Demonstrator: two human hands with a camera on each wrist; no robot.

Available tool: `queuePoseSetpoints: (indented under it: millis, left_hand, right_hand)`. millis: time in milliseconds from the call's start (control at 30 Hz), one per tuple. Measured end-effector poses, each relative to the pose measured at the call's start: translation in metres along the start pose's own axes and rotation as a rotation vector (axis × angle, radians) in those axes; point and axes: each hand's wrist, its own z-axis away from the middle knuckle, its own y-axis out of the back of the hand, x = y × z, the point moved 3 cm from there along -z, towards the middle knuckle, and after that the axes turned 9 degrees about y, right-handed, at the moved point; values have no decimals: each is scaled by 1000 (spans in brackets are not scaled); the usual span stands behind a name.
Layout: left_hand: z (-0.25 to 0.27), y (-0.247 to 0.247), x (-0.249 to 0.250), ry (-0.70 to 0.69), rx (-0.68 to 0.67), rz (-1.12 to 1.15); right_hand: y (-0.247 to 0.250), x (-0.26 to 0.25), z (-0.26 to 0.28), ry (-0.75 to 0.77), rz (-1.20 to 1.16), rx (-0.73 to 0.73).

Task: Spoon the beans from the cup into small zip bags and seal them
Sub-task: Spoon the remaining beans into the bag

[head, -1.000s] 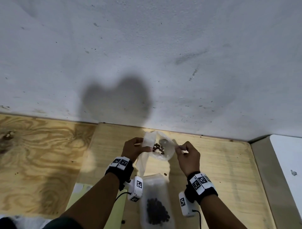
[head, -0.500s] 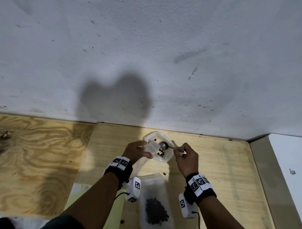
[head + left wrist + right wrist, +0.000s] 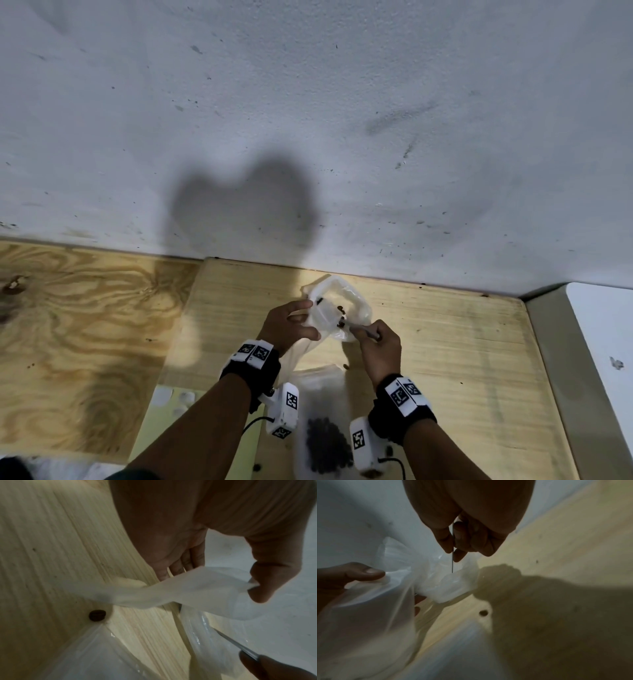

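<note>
My left hand [image 3: 311, 320] pinches the mouth of a small clear zip bag [image 3: 320, 313] over a translucent plastic cup [image 3: 358, 301] near the wall. In the left wrist view, thumb and finger of that left hand [image 3: 252, 588] nip the edge of the zip bag [image 3: 197, 588], which hangs twisted. My right hand [image 3: 364, 334] pinches a thin metal spoon [image 3: 359, 329] at the cup's near rim, with a few dark beans [image 3: 340, 322] at its tip. In the right wrist view, the right hand [image 3: 452, 553] holds the spoon handle [image 3: 452, 563] edge-on above the cup [image 3: 447, 586].
A filled zip bag [image 3: 325, 438] of dark beans lies flat between my wrists. One loose bean [image 3: 346, 367] sits on the pale wooden board [image 3: 462, 342]; the same loose bean [image 3: 97, 615] shows beside that bag's corner. A grey wall [image 3: 308, 137] rises just behind the cup.
The spoon has come back from the cup's middle to its near rim, now with beans at the tip. My left hand has brought the bag's mouth further over the cup.
</note>
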Motion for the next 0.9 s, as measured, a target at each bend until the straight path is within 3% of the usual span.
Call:
queuePoseSetpoints:
  millis: [133, 300, 733, 900]
  left_hand:
    - [0, -2, -3, -7, -23, -66]
    - [-2, 6, -5, 36, -27, -10]
    - [-4, 14, -2, 33, 1, 23]
    - [-3, 12, -1, 12, -4, -32]
  right_hand:
    - [-13, 9, 6, -205, -172, 18]
    - [-11, 5, 1, -315, -303, 56]
    - [38, -23, -18, -88, -293, 67]
    - [48, -38, -22, 33, -255, 1]
